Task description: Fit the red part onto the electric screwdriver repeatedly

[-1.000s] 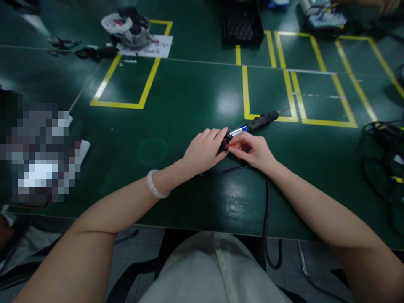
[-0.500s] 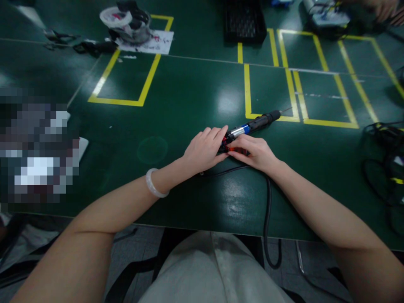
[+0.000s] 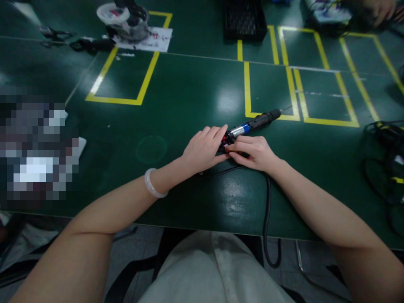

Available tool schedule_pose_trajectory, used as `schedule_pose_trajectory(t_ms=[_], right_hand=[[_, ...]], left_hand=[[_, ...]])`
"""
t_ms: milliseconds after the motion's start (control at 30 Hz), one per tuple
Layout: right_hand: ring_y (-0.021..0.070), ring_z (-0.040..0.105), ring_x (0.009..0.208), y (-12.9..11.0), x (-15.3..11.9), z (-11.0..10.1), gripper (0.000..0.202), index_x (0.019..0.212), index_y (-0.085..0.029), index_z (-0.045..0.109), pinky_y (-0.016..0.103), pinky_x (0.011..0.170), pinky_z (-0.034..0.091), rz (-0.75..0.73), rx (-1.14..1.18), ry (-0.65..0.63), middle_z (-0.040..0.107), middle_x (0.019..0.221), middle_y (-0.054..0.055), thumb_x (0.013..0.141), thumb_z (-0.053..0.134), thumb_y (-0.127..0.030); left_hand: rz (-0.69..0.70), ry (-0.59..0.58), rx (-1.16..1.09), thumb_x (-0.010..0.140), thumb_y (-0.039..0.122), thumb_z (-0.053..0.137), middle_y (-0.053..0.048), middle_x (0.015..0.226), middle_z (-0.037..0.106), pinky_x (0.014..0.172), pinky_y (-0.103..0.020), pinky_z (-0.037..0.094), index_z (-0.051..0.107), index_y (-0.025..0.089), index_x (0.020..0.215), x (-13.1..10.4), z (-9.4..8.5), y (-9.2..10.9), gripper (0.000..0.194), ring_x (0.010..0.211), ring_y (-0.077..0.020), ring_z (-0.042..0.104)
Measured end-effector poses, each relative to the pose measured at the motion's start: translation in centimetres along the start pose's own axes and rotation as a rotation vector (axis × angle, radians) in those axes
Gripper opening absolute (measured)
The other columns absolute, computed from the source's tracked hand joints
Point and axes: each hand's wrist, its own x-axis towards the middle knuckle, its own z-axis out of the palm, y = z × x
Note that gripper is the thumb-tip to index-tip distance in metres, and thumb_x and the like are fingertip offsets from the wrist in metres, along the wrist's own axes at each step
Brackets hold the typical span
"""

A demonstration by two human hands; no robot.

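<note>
An electric screwdriver lies slantwise on the green table, its thin bit pointing to the upper right. Its body shows a black front grip, a blue band and a silver section, with black and red parts at the rear end. My left hand, a pale bracelet on its wrist, is closed around that rear end. Close beside it, my right hand pinches at the red and black parts, thumb and fingertips together. Whatever sits between those fingertips is too small and covered to make out.
Yellow tape outlines mark the table. A black tray and a tub on white paper stand farther back. A black cable hangs over the front edge. Coiled cables lie right. Another person's hands show upper right.
The fingers of my right hand have closed in slightly toward the screwdriver's rear. The orange-red piece seen under them before is now mostly covered. My left hand keeps its hold.
</note>
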Motion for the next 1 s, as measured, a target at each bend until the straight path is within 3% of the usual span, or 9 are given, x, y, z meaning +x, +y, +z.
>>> schedule_pose_trajectory(t_ms=[100, 300, 467, 567, 800, 1000], right_hand=[[0.0149, 0.061, 0.069, 0.0, 0.0, 0.1, 0.023, 0.101, -0.019, 0.074, 0.027, 0.063, 0.045, 0.026, 0.026, -0.01, 0.07, 0.083, 0.005, 0.099, 0.054, -0.032], [0.0142, 0.061, 0.063, 0.3, 0.1, 0.2, 0.021, 0.096, -0.02, 0.072, 0.028, 0.064, 0.047, 0.178, 0.21, 0.059, 0.072, 0.08, 0.003, 0.097, 0.057, -0.035], [0.01, 0.049, 0.041, 0.7, 0.2, 0.1, 0.043, 0.074, -0.02, 0.063, 0.024, 0.045, 0.038, 0.467, 0.525, 0.207, 0.056, 0.051, -0.004, 0.096, 0.057, -0.057], [0.008, 0.042, 0.035, 0.9, 0.5, 0.0, 0.053, 0.067, -0.02, 0.059, 0.023, 0.039, 0.031, 0.582, 0.647, 0.258, 0.051, 0.045, -0.005, 0.091, 0.06, -0.067], [0.0074, 0.045, 0.036, 1.3, 0.7, 0.0, 0.054, 0.068, -0.019, 0.061, 0.022, 0.039, 0.031, 0.592, 0.707, 0.232, 0.052, 0.046, -0.004, 0.088, 0.063, -0.069], [0.0072, 0.047, 0.039, 1.4, 0.6, 0.1, 0.051, 0.07, -0.018, 0.062, 0.022, 0.042, 0.033, 0.583, 0.677, 0.204, 0.052, 0.048, -0.004, 0.091, 0.061, -0.065]], left_hand=[[-0.009, 0.007, 0.009, 0.097, 0.056, 0.061, -0.022, 0.136, 0.057, 0.093, -0.042, 0.046, 0.042, -0.001, 0.152, 0.1, 0.0, 0.2, 0.081, 0.114, -0.0343, 0.054], [-0.059, -0.014, 0.063, 0.104, 0.046, 0.055, -0.021, 0.132, 0.058, 0.09, -0.041, 0.045, 0.043, 0.002, 0.152, 0.3, -0.4, 1.0, 0.066, 0.111, -0.0332, 0.055], [-0.069, -0.013, 0.071, 0.102, 0.042, 0.06, -0.02, 0.132, 0.058, 0.091, -0.041, 0.043, 0.042, 0.004, 0.153, 0.2, -0.4, 1.3, 0.066, 0.111, -0.0331, 0.054], [-0.072, -0.014, 0.069, 0.102, 0.041, 0.061, -0.02, 0.133, 0.057, 0.09, -0.041, 0.043, 0.041, 0.005, 0.153, 0.2, -0.3, 1.3, 0.065, 0.111, -0.0332, 0.054], [-0.096, -0.012, 0.086, 0.1, 0.034, 0.063, -0.022, 0.137, 0.054, 0.093, -0.043, 0.044, 0.04, 0.006, 0.154, 0.4, -0.2, 0.7, 0.065, 0.114, -0.035, 0.053], [-0.197, 0.005, 0.11, 0.101, 0.034, 0.06, -0.025, 0.136, 0.053, 0.098, -0.047, 0.044, 0.038, 0.007, 0.154, 0.7, -0.3, -2.4, 0.064, 0.12, -0.0392, 0.053]])
